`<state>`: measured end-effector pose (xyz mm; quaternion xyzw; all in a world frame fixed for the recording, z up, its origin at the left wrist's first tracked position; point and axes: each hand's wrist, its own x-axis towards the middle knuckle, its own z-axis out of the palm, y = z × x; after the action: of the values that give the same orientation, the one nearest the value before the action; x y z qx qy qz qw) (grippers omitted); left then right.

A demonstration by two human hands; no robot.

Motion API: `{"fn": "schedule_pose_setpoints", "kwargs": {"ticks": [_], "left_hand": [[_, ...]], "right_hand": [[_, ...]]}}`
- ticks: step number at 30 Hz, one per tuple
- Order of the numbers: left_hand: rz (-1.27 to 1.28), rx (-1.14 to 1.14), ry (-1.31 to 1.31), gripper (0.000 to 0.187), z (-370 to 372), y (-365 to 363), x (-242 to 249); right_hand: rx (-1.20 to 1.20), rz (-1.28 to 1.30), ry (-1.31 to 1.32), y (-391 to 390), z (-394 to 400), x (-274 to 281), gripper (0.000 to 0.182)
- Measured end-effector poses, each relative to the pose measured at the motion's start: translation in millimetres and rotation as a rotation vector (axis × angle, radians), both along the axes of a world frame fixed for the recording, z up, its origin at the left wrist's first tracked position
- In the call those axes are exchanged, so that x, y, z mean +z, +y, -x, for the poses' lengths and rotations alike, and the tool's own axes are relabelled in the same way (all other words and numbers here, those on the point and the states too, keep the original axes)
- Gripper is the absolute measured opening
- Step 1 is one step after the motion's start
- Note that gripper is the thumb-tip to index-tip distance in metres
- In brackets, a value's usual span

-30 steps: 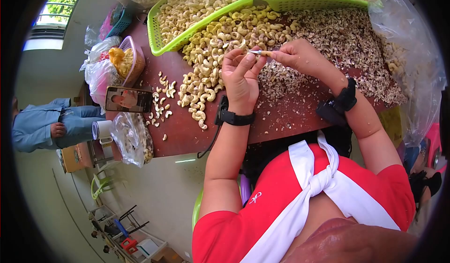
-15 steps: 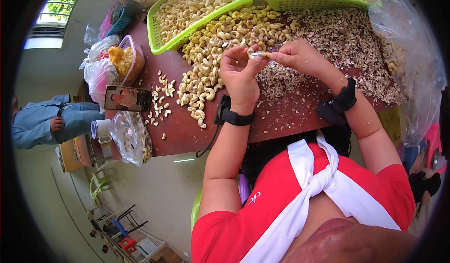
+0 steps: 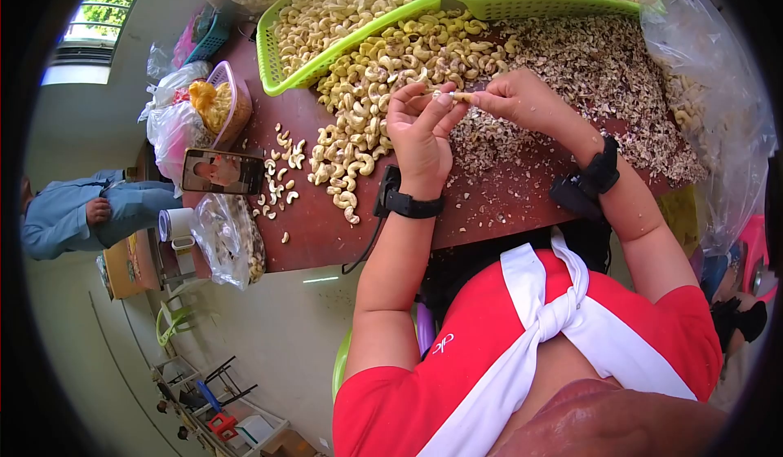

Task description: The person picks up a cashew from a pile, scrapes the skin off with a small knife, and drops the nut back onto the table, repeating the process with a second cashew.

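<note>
My left hand [image 3: 421, 135] is closed in a pinch around a cashew nut [image 3: 437, 93], mostly hidden by the fingers. My right hand [image 3: 518, 102] grips a small knife by its tan handle [image 3: 463, 97], its tip at the nut between my left fingers. Just beyond and left of my hands spreads a heap of loose cashews [image 3: 359, 106] on the dark red table [image 3: 326, 241]. A pile of brown skin flakes [image 3: 595, 74] lies beyond and to the right of my right hand.
Green baskets [image 3: 273, 57] of cashews stand at the back. On the left are a phone [image 3: 222, 172], a plastic tub [image 3: 236, 110], a white mug [image 3: 174, 225] and a clear bag [image 3: 224, 237]. A large plastic bag [image 3: 718, 114] hangs at right. A person [image 3: 98, 212] is at far left.
The fingers of my left hand have shifted around the nut, and the thumb now covers more of the knife's blade. My right hand has barely moved.
</note>
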<state>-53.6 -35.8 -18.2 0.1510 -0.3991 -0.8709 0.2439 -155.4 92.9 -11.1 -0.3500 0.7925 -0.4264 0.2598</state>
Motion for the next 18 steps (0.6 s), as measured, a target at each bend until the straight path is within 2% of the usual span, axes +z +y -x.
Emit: {"fn": "schedule_pose_setpoints", "kwargs": {"ticks": [6,11,18], "left_hand": [[0.015,-0.006,0.012,0.033,0.1,0.9,-0.7],[0.175,0.029,0.079,0.037,0.6,3.9,-2.8],[0.207,0.027,0.080,0.034,-0.7,5.6,-2.4]], "right_hand": [[-0.007,0.002,0.005,0.5,-1.7,0.5,0.045],[0.019,0.019,0.000,0.3,-2.0,-1.1,0.045],[-0.002,-0.006,0.007,1.5,-1.7,2.8,0.045]]}}
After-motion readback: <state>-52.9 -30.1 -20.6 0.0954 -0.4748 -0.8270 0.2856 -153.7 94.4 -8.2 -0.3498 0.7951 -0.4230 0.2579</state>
